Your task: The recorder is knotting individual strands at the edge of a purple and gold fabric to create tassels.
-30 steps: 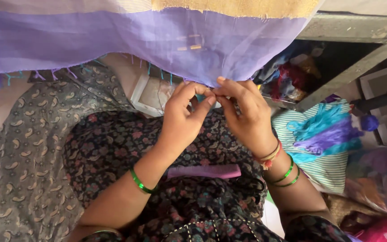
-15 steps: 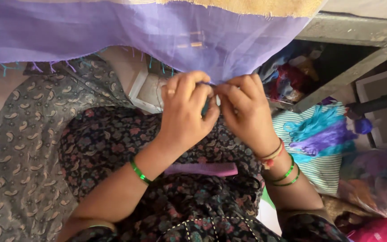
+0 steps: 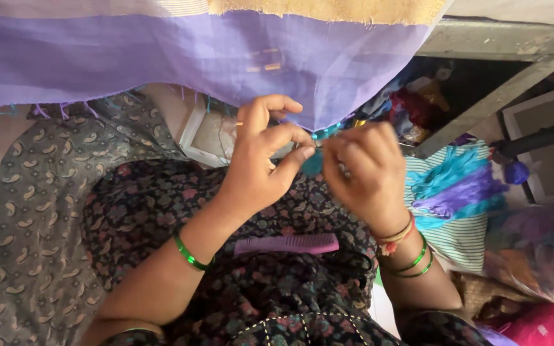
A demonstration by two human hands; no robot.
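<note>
While the purple cloth [image 3: 161, 57] hangs above the lap, the left hand [image 3: 261, 163] and right hand [image 3: 363, 170] pinch a teal tassel [image 3: 314, 163] at its lower edge. Fringe left of the tassel looks untied; the comb [image 3: 286, 244] lies below, untouched.

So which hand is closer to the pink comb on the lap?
The left hand, going by the picture. It is above the pink comb, with its wrist reaching down toward it. The right hand is up and off to the comb's right side, pinching teal thread.
</note>
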